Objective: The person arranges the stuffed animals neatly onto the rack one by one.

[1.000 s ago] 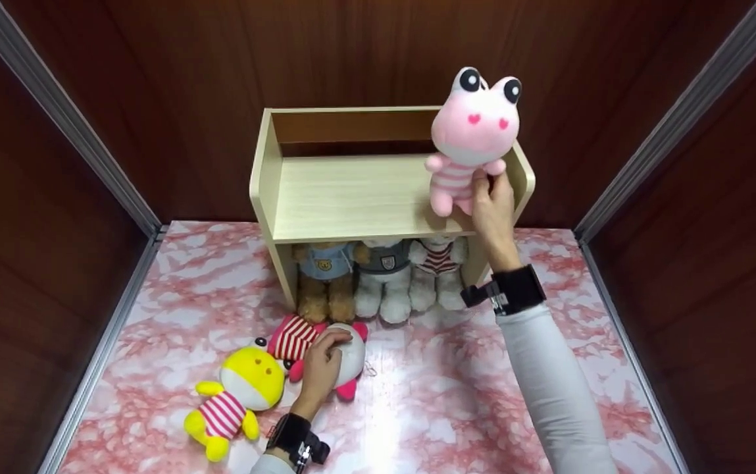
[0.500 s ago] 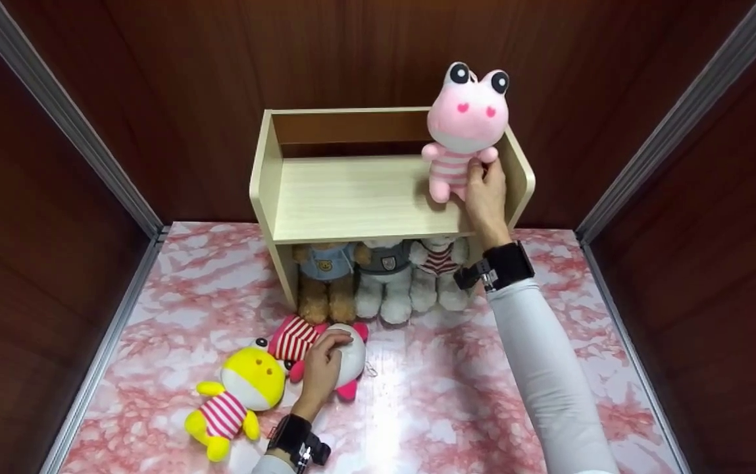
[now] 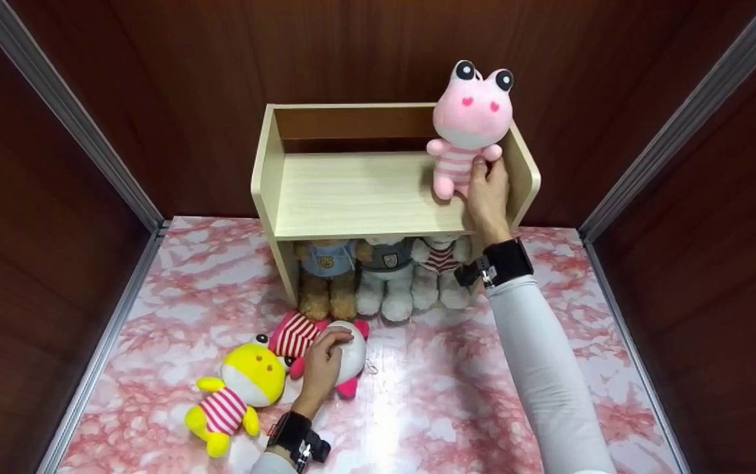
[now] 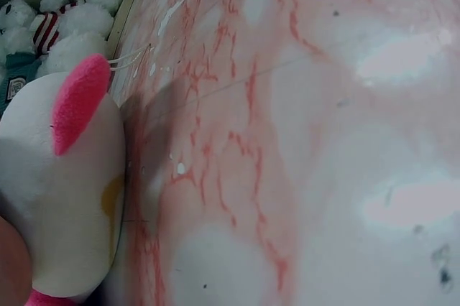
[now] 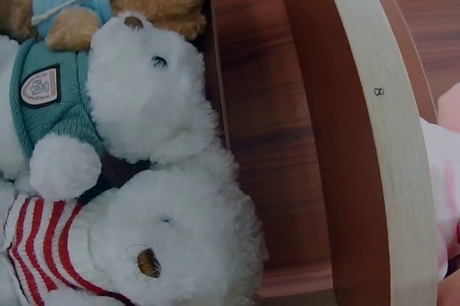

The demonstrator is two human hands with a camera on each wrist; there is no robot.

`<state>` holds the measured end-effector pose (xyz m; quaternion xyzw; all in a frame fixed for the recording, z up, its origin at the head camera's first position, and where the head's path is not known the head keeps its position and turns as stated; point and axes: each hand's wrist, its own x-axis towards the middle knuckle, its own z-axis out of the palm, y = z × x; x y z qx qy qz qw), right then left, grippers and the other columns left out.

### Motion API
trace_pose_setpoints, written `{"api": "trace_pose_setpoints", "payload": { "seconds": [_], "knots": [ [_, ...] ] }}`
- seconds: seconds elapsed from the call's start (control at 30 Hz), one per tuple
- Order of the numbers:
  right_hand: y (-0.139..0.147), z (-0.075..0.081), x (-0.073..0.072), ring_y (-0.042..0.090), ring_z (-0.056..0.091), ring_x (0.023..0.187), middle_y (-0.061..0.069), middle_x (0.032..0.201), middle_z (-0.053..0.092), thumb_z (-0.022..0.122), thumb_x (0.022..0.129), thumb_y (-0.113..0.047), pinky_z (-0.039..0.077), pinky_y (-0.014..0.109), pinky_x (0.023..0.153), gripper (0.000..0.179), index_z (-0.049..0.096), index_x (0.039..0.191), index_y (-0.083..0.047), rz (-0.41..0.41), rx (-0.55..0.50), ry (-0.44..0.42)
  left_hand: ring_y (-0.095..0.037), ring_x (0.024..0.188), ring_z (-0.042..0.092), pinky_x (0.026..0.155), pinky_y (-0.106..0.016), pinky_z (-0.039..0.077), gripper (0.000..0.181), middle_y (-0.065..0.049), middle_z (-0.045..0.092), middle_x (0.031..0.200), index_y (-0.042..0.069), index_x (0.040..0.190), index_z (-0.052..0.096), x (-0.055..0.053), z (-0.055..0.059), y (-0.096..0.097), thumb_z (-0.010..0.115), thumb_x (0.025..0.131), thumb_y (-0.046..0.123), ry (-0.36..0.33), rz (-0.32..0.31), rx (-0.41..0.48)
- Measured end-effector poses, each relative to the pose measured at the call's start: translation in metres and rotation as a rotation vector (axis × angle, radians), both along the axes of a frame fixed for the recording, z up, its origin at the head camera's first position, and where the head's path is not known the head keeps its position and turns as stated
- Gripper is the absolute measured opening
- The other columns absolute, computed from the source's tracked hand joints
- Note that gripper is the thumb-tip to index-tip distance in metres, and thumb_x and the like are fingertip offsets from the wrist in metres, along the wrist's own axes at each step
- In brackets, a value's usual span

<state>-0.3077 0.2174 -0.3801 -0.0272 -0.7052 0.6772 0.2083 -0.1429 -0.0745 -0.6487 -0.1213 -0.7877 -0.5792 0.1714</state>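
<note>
My right hand [image 3: 488, 194] grips a pink plush toy [image 3: 473, 118] by its striped body, thumb in front. This toy has bulging black eyes and heart-shaped nostrils, and it is upright over the right end of the top shelf [image 3: 351, 191]. Whether its feet bear on the board I cannot tell. On the floor, my left hand [image 3: 322, 365] rests on the white head of a lying pink plush toy [image 4: 72, 177] with a red-striped body [image 3: 294, 334]. Its fingers are loosely bent. Beside it, a yellow plush toy [image 3: 252, 375] in pink stripes lies face up.
Under the top shelf stand a brown bear [image 3: 328, 283] in blue, a white bear [image 5: 144, 90] in a green-grey sweater and another white bear [image 5: 180, 241] in red stripes. Pale side panels [image 3: 526, 178] bound the shelf. Dark wood-look walls [image 3: 55, 197] enclose the marbled floor [image 3: 430, 395].
My right hand has moved the pink plush toy back, farther over the top shelf. My left hand has stayed on the lying toy. The head view has shifted slightly.
</note>
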Motion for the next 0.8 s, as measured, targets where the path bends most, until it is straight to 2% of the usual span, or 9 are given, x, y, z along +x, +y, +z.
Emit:
{"api": "trace_pose_setpoints", "payload": {
  "seconds": [0.3,0.5,0.73,0.8],
  "knots": [
    [0.0004,0.0011,-0.0044,0.026,0.065,0.117,0.014,0.135,0.062,0.042,0.111,-0.017,0.055,0.036,0.096,0.039,0.049,0.148,-0.006,0.004,-0.033,0.018,-0.026,0.111,0.067,0.098,-0.024,0.047,0.039,-0.002,0.074,0.11,0.009,0.097,0.078,-0.0004,-0.0005,0.0003,0.052,0.085,-0.018,0.001,0.008,-0.007],
    [0.0002,0.0004,-0.0068,0.024,0.063,0.12,0.013,0.137,0.061,0.043,0.111,-0.02,0.053,0.033,0.099,0.04,0.05,0.148,-0.005,-0.046,0.033,-0.021,-0.026,0.111,0.068,0.098,-0.028,0.048,0.037,-0.002,0.074,0.11,0.009,0.097,0.078,0.0048,-0.0013,-0.002,0.054,0.084,-0.016,-0.009,0.013,-0.026],
    [0.0007,0.0019,-0.0056,0.021,0.059,0.12,0.016,0.137,0.059,0.046,0.109,-0.025,0.048,0.027,0.102,0.044,0.047,0.146,-0.001,-0.107,0.107,-0.053,-0.027,0.113,0.067,0.101,-0.029,0.047,0.038,-0.003,0.074,0.111,0.009,0.098,0.078,0.0052,-0.0015,-0.0007,0.053,0.084,-0.016,-0.009,0.014,-0.013],
    [0.0015,0.0015,-0.0032,0.022,0.059,0.121,0.017,0.139,0.059,0.048,0.108,-0.023,0.048,0.028,0.102,0.044,0.046,0.147,-0.001,-0.098,0.096,-0.042,-0.028,0.113,0.067,0.102,-0.028,0.047,0.04,-0.003,0.074,0.111,0.009,0.098,0.078,0.0052,-0.0021,-0.0002,0.053,0.084,-0.017,-0.008,0.011,-0.008]
  ]
}}
